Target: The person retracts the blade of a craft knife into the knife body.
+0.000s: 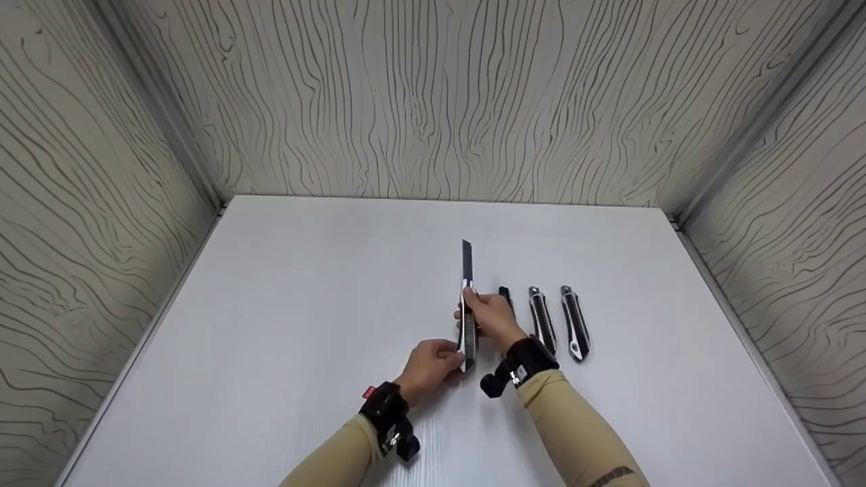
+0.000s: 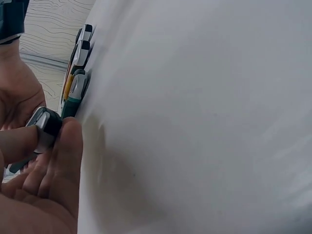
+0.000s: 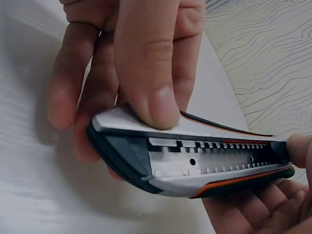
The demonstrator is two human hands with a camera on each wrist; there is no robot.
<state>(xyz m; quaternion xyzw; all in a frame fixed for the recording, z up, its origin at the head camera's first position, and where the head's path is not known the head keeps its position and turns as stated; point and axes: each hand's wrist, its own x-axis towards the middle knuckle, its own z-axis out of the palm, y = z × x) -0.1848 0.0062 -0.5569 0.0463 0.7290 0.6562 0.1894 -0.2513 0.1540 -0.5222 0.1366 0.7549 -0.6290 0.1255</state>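
A utility knife (image 1: pixel 468 341) with a silver and black body is held up between both hands, its long blade (image 1: pixel 467 260) extended toward the back. My right hand (image 1: pixel 495 316) grips the body near the blade end. In the right wrist view, the right thumb (image 3: pixel 300 150) presses at the black slider (image 3: pixel 279 151). My left hand (image 1: pixel 429 365) pinches the knife's tail end between thumb and fingers. Orange lines edge the body in the right wrist view. The left wrist view shows the tail (image 2: pixel 47 127) end-on, between the left thumb and fingers.
To the right on the white table (image 1: pixel 304 291) lie two similar knives, a middle one (image 1: pixel 542 321) and an outer one (image 1: pixel 575 325), blades not showing. Another knife (image 1: pixel 505 293) is partly hidden behind the right hand. Wood-patterned panels (image 1: pixel 433 101) enclose the back and sides.
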